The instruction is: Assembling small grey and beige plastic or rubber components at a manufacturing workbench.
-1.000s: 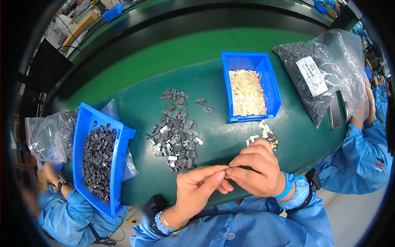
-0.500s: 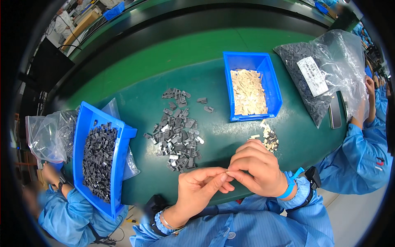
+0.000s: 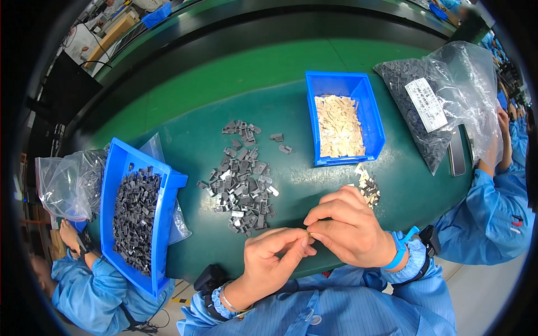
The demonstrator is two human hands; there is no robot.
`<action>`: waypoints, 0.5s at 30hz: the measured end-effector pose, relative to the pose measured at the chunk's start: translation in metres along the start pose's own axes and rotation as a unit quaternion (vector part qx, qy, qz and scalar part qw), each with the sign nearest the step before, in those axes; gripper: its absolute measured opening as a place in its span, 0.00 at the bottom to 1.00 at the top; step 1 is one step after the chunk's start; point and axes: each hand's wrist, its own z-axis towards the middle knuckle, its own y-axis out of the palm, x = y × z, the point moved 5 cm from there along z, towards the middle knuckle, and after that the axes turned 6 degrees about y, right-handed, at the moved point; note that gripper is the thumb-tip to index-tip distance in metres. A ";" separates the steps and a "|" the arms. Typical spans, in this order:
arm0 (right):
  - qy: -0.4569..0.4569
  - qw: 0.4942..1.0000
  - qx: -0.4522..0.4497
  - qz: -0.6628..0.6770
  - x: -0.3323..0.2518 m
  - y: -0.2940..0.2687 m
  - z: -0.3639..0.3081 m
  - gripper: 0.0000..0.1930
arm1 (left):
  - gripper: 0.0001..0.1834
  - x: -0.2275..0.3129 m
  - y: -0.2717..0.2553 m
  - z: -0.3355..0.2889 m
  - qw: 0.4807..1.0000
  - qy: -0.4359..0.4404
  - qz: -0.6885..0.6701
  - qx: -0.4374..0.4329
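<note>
Head view: small piece [image 3: 309, 234], mostly hidden, at the fingertips over green table [image 3: 297, 190], near its edge. Left hand [image 3: 261, 264] and right hand [image 3: 361, 236] both pinching it. Grey parts pile [image 3: 246, 185] beyond, leftward; blue bin [image 3: 370, 123] of cream strips [image 3: 339, 126] beyond, rightward.

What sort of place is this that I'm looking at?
Most likely a factory workshop: there is a blue bin of small dark parts, another blue bin of pale strips, and people in blue smocks to left and right.
</note>
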 end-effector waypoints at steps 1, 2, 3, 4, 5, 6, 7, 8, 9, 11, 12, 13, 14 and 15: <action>0.018 1.000 -0.001 0.008 0.001 -0.001 0.000 0.06 | 0.06 0.000 0.000 0.000 1.000 -0.008 -0.009 -0.004; 0.036 0.999 -0.001 0.015 0.002 -0.001 0.001 0.04 | 0.06 0.000 0.001 -0.001 1.000 -0.007 -0.009 -0.003; 0.035 0.999 -0.001 0.015 0.003 -0.002 0.000 0.04 | 0.06 -0.002 -0.001 -0.003 0.998 -0.031 -0.057 0.021; 0.120 0.988 0.016 0.093 0.013 -0.006 -0.003 0.03 | 0.06 -0.004 -0.002 -0.004 0.992 -0.054 -0.104 0.046; 0.203 0.964 0.033 0.169 0.023 -0.007 -0.006 0.02 | 0.06 -0.004 -0.003 -0.004 0.992 -0.053 -0.104 0.046; 0.201 0.964 0.032 0.169 0.024 -0.007 -0.007 0.02 | 0.07 -0.004 -0.006 -0.003 0.987 -0.056 -0.134 0.064; 0.264 0.926 -0.001 0.269 0.029 0.000 -0.011 0.03 | 0.07 -0.004 -0.008 -0.003 0.981 -0.058 -0.164 0.082; 0.323 0.873 -0.033 0.365 0.031 0.008 -0.017 0.04 | 0.07 -0.004 -0.008 -0.002 0.981 -0.057 -0.164 0.082; 0.342 0.841 -0.030 0.418 0.030 0.017 -0.022 0.06 | 0.08 -0.002 -0.008 -0.002 0.981 -0.059 -0.156 0.095; 0.357 0.814 -0.032 0.457 0.027 0.024 -0.023 0.06 | 0.08 -0.001 -0.006 -0.001 0.981 -0.061 -0.147 0.108; 0.371 0.785 -0.034 0.494 0.026 0.028 -0.023 0.06 | 0.09 0.000 -0.005 0.000 0.983 -0.053 -0.138 0.111; 0.366 0.790 -0.033 0.491 0.025 0.028 -0.023 0.06 | 0.09 0.001 -0.005 0.000 0.984 -0.045 -0.129 0.114; 0.366 0.789 -0.033 0.492 0.024 0.030 -0.022 0.06 | 0.09 0.001 -0.005 0.001 0.984 -0.045 -0.128 0.115; 0.364 0.788 -0.021 0.496 0.024 0.030 -0.021 0.06 | 0.09 0.002 -0.006 0.002 0.988 -0.034 -0.105 0.105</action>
